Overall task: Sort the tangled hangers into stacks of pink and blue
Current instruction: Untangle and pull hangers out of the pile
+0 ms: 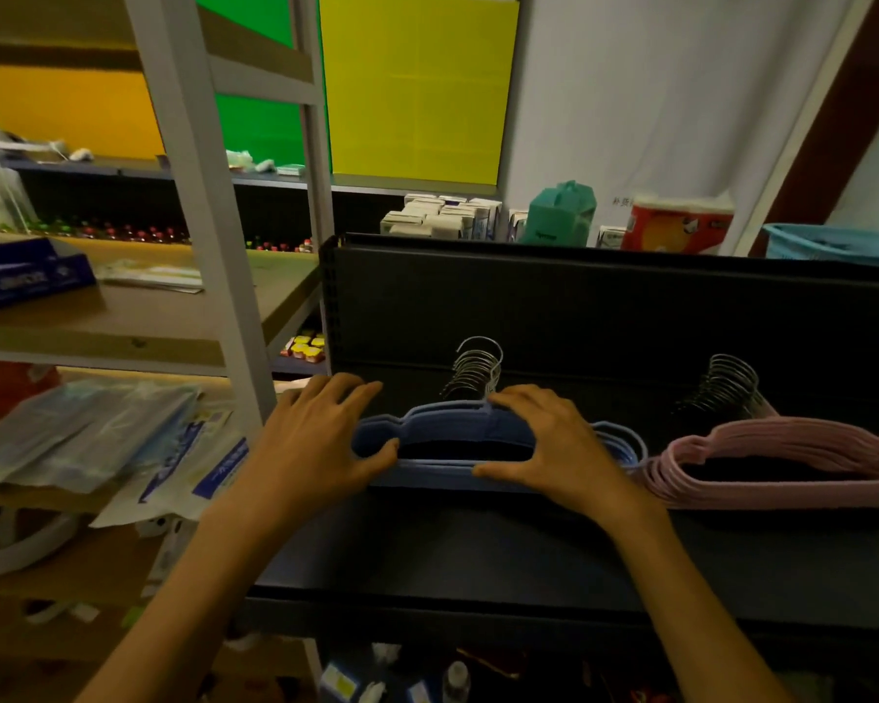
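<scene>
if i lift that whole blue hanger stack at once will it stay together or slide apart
The blue hanger stack probably stays stiff, since each looks like rigid plastic. Its layers sit slightly offset, so they may fan out. The bunched metal hooks could snag or tangle.

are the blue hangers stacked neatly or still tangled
Stacked. The blue hangers lie flat in one aligned pile on the dark shelf, hooks bunched together at the back, with the left hand and right hand gripping them.
</scene>
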Available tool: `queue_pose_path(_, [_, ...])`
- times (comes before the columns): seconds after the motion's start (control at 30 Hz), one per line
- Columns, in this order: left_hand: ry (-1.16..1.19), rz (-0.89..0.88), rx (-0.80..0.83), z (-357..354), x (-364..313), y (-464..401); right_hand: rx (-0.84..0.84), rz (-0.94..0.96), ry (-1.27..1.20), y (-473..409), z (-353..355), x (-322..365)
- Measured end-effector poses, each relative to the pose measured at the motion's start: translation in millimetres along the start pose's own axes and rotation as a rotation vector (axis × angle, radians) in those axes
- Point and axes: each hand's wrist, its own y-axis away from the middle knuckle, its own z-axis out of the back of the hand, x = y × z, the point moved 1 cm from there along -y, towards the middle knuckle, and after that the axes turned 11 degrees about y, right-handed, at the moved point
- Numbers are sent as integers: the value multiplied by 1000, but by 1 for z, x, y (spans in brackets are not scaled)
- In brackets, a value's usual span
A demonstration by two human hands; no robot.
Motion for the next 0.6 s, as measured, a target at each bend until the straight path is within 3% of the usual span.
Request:
queue_pose_path(0.43, [110, -110, 45, -17, 4, -19, 78, -90, 55, 13, 5, 8])
queue_pose_path(0.6, [94, -186, 42, -28, -21, -33, -35, -211, 166, 44, 30, -14])
